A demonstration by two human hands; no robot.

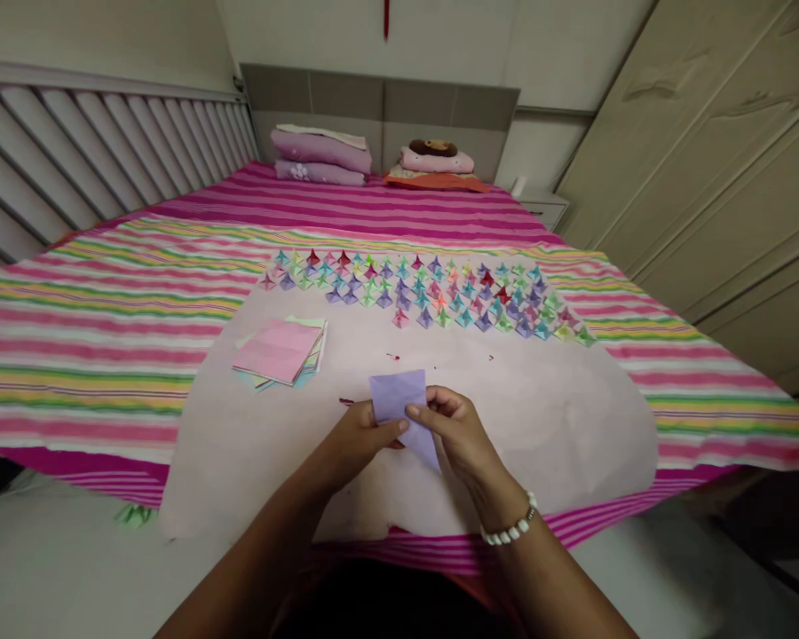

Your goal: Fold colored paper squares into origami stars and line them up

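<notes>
**Two hands pinching one lilac paper sheet over the near edge of the bed**

Head view. Left hand (358, 437) and right hand (458, 430) meet above the near edge of the bed, both closed on a lilac square sheet of folding paper (403, 404). Left thumb and fingers pinch the sheet's lower left part; right thumb lies on its right edge, with the fingers curled behind it. The sheet is held up off the surface, its upper part standing clear above the fingers and a lower corner hanging between the hands. A white bead bracelet (510, 530) sits on the right wrist.

Under the hands lies a pale pink paper underlay (559, 417), spread across the pink, yellow and green striped bedsheet (93, 319) and reaching the bed's near edge.

Towards the left of the underlay: a loose stack of pastel paper squares, pink sheet on top (280, 352), well apart from the hands.

Along the underlay's far edge: many small folded paper pieces in mixed colours (426, 288), set in rows, standing as points.

At the far end of the bed, against the headboard: folded mauve bedding (320, 155) on the left, a pink and orange pile (438, 169) beside it.
</notes>
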